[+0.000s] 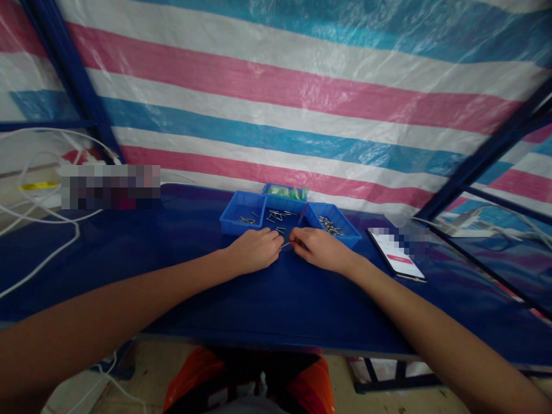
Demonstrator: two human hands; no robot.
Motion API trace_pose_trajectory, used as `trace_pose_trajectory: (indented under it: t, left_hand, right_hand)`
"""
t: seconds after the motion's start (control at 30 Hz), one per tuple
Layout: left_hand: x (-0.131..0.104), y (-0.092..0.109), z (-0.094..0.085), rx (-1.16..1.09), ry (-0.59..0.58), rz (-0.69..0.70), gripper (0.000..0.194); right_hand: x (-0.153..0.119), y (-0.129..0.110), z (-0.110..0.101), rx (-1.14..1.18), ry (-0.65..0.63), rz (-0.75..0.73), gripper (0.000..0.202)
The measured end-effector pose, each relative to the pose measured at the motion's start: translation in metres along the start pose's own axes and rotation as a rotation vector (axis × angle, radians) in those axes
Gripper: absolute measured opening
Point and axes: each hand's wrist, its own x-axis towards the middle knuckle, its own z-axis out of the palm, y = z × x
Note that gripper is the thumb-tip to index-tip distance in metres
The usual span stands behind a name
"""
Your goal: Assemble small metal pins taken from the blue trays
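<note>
A striped plastic sheet (pixel 280 75), in red, white and blue, hangs behind the whole workplace. Below it spreads a dark blue table (pixel 284 305). Blue metal posts (pixel 97 118) slope up at both sides. The person's orange and black clothing (pixel 317 382) shows under the table edge, with pale marks too dim to read. White cables (pixel 73 244) loop across the table's left end, near a yellow strip (pixel 39 186); a pixelated patch hides what lies beside them.

The left hand (pixel 254 251) and right hand (pixel 321 248) rest near each other at the middle, fingers curled in. The right hand covers part of the right tray (pixel 352 238). To its right lies a phone (pixel 399 259), screen lit, with a red bar; its writing is partly pixelated, the rest too small to read. The left tray (pixel 233 226) and back tray (pixel 284 203) complete the group, the back one holding green packets (pixel 287 192). Metal pins (pixel 331 226) lie in both side trays and loose between them. One thin pin (pixel 285 245) spans the gap between the fingertips; I cannot tell which hand grips it.
</note>
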Motion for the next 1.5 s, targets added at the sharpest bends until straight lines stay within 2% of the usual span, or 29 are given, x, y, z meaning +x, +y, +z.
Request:
trace_pose_trajectory:
  t: [0.17, 0.3, 0.5, 0.77, 0.93, 1.07, 1.23, 1.37, 1.5]
  left_hand:
    - [0.001, 0.003, -0.002, -0.016, 0.012, -0.067, 0.013]
    - [0.002, 0.006, -0.004, -0.043, 0.070, -0.085, 0.015]
    - [0.003, 0.007, -0.004, -0.074, 0.186, -0.009, 0.018]
    - [0.003, 0.006, -0.003, -0.086, 0.222, -0.006, 0.017]
    - [0.002, 0.007, -0.004, -0.106, 0.205, -0.002, 0.019]
    - [0.001, 0.008, -0.007, -0.122, 0.187, 0.001, 0.016]
    - [0.001, 0.007, -0.009, -0.066, 0.132, 0.024, 0.014]
    - [0.001, 0.005, -0.007, -0.004, 0.086, -0.043, 0.015]
    - [0.001, 0.005, -0.005, 0.006, 0.026, -0.094, 0.016]
  right_hand:
    - [0.000, 0.001, 0.002, -0.066, -0.030, -0.003, 0.007]
    - [0.000, 0.000, 0.005, -0.087, -0.043, 0.001, 0.008]
    - [0.000, -0.003, 0.010, 0.027, -0.027, -0.051, 0.010]
    - [0.002, -0.002, 0.011, 0.182, 0.004, -0.095, 0.012]
    - [0.005, 0.000, 0.014, 0.325, -0.001, -0.124, 0.010]
    - [0.005, 0.000, 0.014, 0.349, -0.005, -0.110, 0.010]
    - [0.002, -0.001, 0.008, 0.214, -0.015, -0.042, 0.005]
    - [0.000, 0.000, 0.003, 0.084, -0.003, -0.002, 0.004]
    - [0.000, -0.001, 0.000, 0.065, 0.035, -0.006, 0.006]
